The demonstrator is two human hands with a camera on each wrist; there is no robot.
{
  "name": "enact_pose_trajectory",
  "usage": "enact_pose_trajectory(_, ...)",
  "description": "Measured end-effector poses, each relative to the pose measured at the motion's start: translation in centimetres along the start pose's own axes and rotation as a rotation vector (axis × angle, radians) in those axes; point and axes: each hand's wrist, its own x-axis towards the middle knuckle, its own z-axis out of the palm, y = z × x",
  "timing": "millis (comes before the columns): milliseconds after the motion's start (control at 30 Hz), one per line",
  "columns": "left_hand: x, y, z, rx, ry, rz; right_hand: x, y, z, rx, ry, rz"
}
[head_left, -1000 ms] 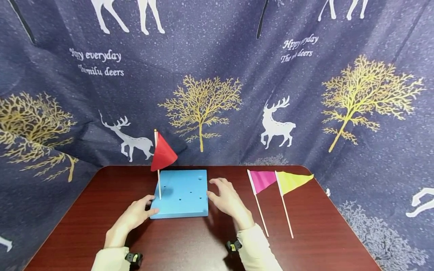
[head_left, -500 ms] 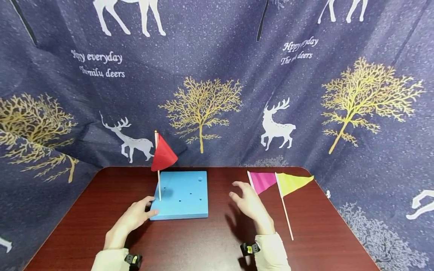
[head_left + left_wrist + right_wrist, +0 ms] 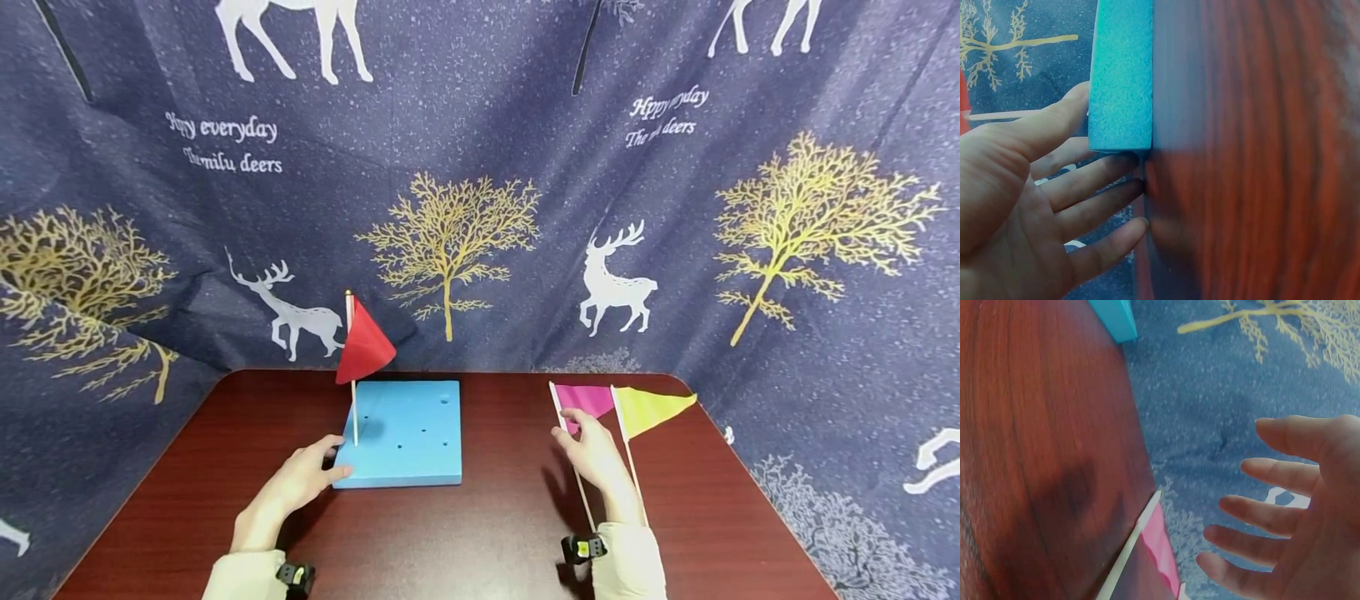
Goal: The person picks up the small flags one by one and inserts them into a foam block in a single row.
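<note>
A blue foam block point(image 3: 427, 462) with several small holes lies on the table. Rising upright from its left part is a red flag point(image 3: 366, 342) on a thin stick. My left hand point(image 3: 303, 477) rests at the block's left side; in the left wrist view the thumb lies along the top face and the other fingers extend, fairly straight, by its end. My right hand point(image 3: 600, 457) hovers over the magenta flag point(image 3: 588, 399), partly covering it, its fingers apart with nothing between them. Beside that flag lies a yellow flag point(image 3: 651, 410), its stick partly behind the hand.
The dark red-brown table point(image 3: 495, 533) ends at a patterned blue cloth point(image 3: 480, 108) hanging behind it. Both flags on the right lie flat, pennants toward the far edge, sticks toward me. Each wrist wears a small black camera.
My right hand has moved right, from beside the blue block to over the magenta flag. The left hand stays at the block, and the red flag still stands in it.
</note>
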Motion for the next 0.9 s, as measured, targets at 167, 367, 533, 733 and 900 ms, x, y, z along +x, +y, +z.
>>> enact_pose_trajectory(167, -0.1, 0.2, -0.1, 0.005, 0.001, 0.005, 0.0, 1.1, -0.1, -0.016, 0.007, 0.007)
enact_pose_trajectory(367, -0.2, 0.2, -0.1, -0.008, -0.002, 0.002, -0.3, 2.2, 0.0, -0.044, 0.010, 0.023)
enact_pose_trajectory(533, -0.1, 0.0, 0.0, 0.003, -0.002, 0.004, -0.6, 2.7, -0.4, -0.122, -0.039, 0.064)
enact_pose_trajectory(733, -0.1, 0.0, 0.0, 0.000, -0.001, 0.002, -0.5, 3.0, -0.5, -0.194, -0.097, 0.109)
enact_pose_trajectory(900, 0.0, -0.1, 0.1, 0.009, -0.001, 0.004, -0.1, 3.1, 0.0, -0.273, -0.155, 0.151)
